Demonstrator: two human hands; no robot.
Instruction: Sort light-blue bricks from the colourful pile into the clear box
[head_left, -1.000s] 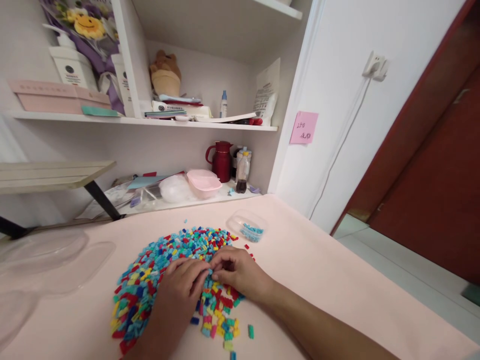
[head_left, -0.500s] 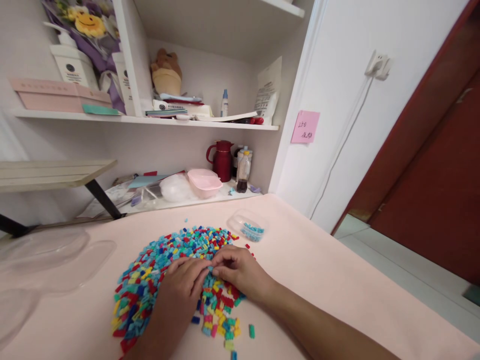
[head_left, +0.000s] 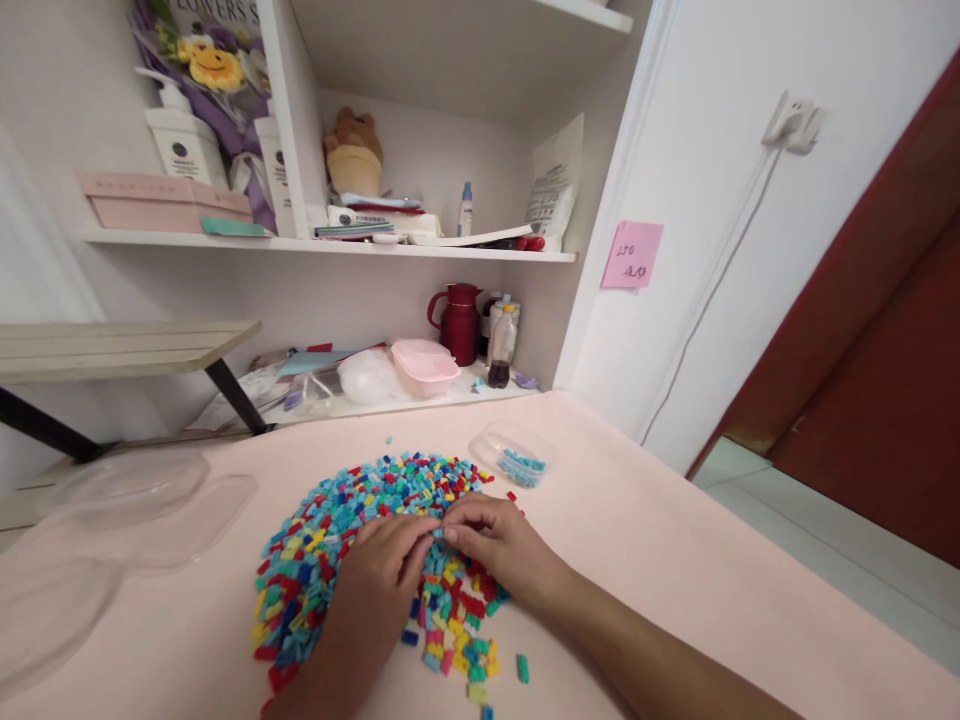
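Hands and pile alike sit farther right in view than half a second ago, as the camera turns, with little change between them. Left hand (head_left: 382, 565) and right hand (head_left: 506, 545) meet at the fingertips, each pinched on a small blue brick (head_left: 438, 534). Beneath and mostly left of them spreads the pile of coloured bricks (head_left: 352, 505). Beyond the right hand stands a clear container (head_left: 487, 446) with blue pieces inside; nearer the body than that hand lies a green brick (head_left: 523, 668).
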